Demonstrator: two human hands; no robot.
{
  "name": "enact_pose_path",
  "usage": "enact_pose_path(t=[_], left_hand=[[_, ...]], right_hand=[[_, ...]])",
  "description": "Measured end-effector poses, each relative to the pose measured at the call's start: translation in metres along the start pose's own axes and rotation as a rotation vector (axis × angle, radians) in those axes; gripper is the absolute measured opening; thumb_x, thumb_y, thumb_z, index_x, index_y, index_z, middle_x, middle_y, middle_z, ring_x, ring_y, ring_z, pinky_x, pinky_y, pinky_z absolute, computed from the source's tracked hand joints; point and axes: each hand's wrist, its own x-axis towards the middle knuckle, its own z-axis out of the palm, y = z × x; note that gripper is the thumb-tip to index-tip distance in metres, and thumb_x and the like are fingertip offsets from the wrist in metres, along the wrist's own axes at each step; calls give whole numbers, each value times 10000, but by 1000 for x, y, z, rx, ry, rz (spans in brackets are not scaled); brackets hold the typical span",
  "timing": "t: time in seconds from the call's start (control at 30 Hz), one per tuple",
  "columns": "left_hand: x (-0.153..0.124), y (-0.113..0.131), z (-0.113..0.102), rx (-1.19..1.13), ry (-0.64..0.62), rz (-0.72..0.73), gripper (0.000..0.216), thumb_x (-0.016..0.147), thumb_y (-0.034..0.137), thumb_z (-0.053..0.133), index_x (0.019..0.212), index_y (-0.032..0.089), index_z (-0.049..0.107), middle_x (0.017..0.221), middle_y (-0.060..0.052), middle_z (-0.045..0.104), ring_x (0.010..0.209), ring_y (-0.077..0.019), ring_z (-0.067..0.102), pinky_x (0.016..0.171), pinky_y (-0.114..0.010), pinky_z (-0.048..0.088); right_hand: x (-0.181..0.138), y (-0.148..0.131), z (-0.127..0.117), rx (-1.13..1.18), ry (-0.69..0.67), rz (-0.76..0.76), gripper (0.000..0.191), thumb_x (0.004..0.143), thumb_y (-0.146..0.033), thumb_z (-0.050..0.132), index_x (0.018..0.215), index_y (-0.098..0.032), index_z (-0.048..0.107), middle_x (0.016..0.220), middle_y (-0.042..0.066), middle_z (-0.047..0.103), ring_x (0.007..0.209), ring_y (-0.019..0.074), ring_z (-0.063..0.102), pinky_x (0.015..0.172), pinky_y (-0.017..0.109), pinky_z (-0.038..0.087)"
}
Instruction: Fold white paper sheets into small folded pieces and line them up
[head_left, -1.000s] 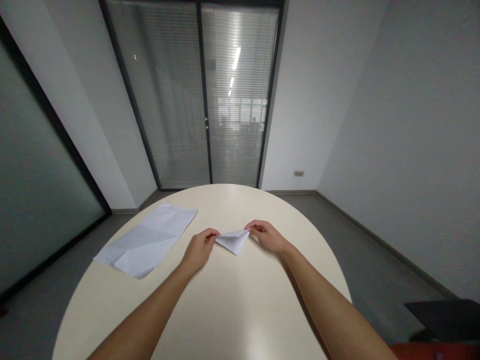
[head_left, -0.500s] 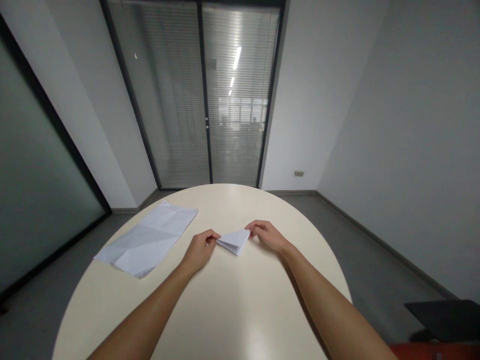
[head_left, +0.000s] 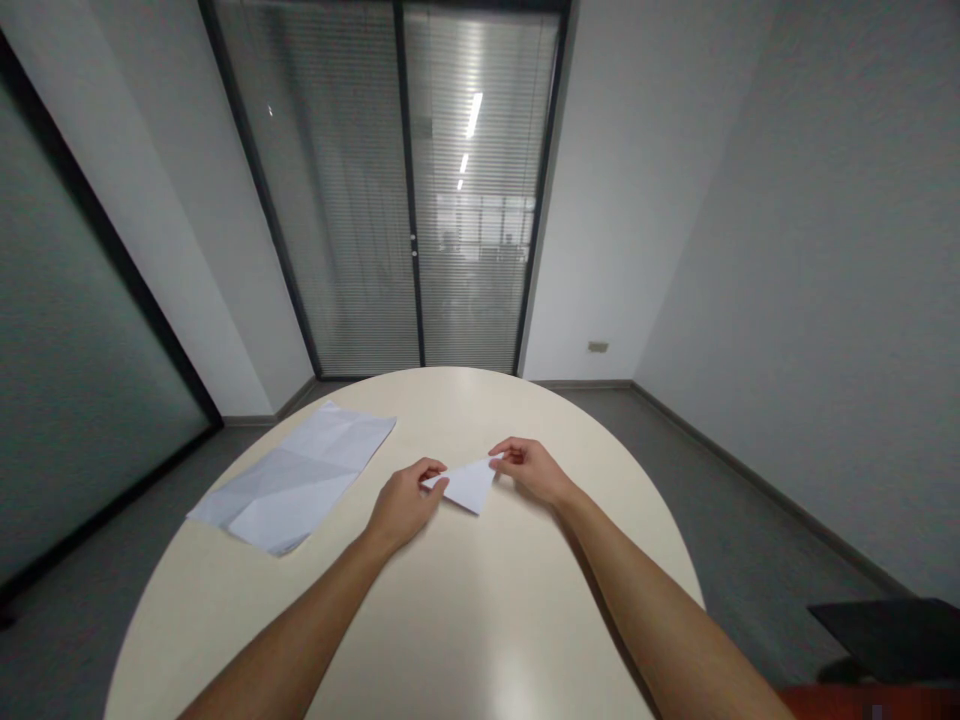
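A small piece of folded white paper (head_left: pixel 469 486), roughly triangular with one corner pointing toward me, is between my two hands just above or on the table; I cannot tell which. My left hand (head_left: pixel 407 503) grips its left corner, thumb on top and fingers behind. At the upper right corner, my right hand (head_left: pixel 531 470) pinches the paper between thumb and fingers. Off to the left lies a larger white sheet of paper (head_left: pixel 300 478) with crossing creases, touched by neither hand.
The round cream table (head_left: pixel 427 620) has a curved far edge. Beyond it are glass panels with blinds (head_left: pixel 360 220) and a white wall with a socket (head_left: pixel 598 347). A black flat object (head_left: pixel 892 635) sits low at the right, above something red (head_left: pixel 855 702).
My left thumb has moved onto the top of the folded paper, and the left hand has closed further over its corner. The paper's front opening now looks flattened. My right hand shifted slightly.
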Motion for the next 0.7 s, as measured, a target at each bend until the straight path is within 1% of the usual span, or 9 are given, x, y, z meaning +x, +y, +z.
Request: enact_pose_path(t=[0.13,0.23,0.27,0.33,0.4,0.47,0.57,0.7], left_hand=[[0,4,4,-12,-42,26,176,866,286,587,960,224,723,975,-34,765,891,-197,698,800,-294,528],[0,8,4,-31,-10,29,166,884,292,576,946,214,709,960,-38,758,874,-194,690,779,-289,524],[0,9,3,-27,9,38,162,892,298,572,944,215,701,955,-37,753,869,-193,686,771,-287,522],[0,11,2,15,56,80,153,911,305,560,935,220,684,941,-33,739,875,-194,673,780,-293,513],[-1,13,-1,92,105,144,151,932,304,541,928,224,668,934,-33,722,907,-200,655,822,-312,501],[-2,13,-4,178,133,212,145,945,289,529,924,227,658,937,-34,711,940,-206,638,869,-332,486],[-2,11,-7,289,94,304,128,946,228,530,935,230,657,951,-32,715,954,-210,629,895,-350,477],[-2,6,-5,385,-16,377,148,912,133,553,917,223,670,1024,-36,736,994,-216,644,923,-371,485]], right_hand=[[-1,-6,5,-27,-9,3,356,767,-467,756,955,-170,704,822,36,698,705,160,600,650,285,461],[-2,-17,9,-78,9,-31,332,759,-432,768,985,-195,721,959,53,725,797,185,630,732,313,484],[-2,-22,11,-110,14,-60,306,768,-420,765,984,-206,730,991,54,729,848,200,640,776,327,486],[-4,-32,13,-193,9,-147,215,819,-403,732,934,-222,741,960,51,735,902,220,648,836,345,478],[-6,-41,16,-296,19,-262,170,859,-396,706,889,-232,737,925,51,731,915,225,643,862,352,463],[-7,-47,17,-403,24,-343,145,893,-374,675,889,-238,727,930,58,726,932,229,633,884,364,447],[-8,-46,18,-557,-28,-389,114,921,-297,625,944,-245,724,957,66,730,954,239,628,894,381,431],[-7,-36,18,-668,-161,-411,163,902,-203,602,981,-248,738,973,55,748,950,241,637,883,377,433]])
